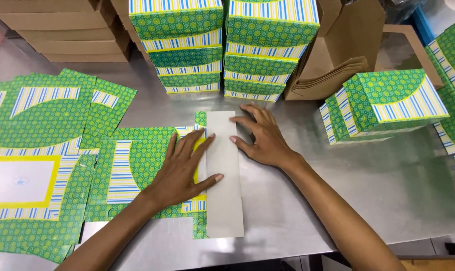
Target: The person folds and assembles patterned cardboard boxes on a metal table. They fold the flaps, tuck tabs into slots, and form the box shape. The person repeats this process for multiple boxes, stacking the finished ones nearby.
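Two hands are pressing on a flat green box sheet (pixel 137 170) that is lying on the shiny metal table (pixel 368 185), near the front edge. One side of the sheet is folded over, so its plain grey flap (pixel 222 170) is showing on top. The left hand (pixel 182 170) is lying flat with its fingers spread wide, holding down the sheet and the edge of the flap. The right hand (pixel 262 135) is also spread flat, with its fingertips touching the top of the flap. Neither hand is gripping anything. To fold well, I think both hands should be pushing hard along the whole fold so the line is coming out straight. More flat sheets (pixel 32 165) are piling up on the left, and folded boxes (pixel 222 45) are standing in stacks behind. Some brown paper bags (pixel 337 50) are leaning beside them. The fold line under the flap is hiding, and the far boxes are getting cut off at the picture's edge.
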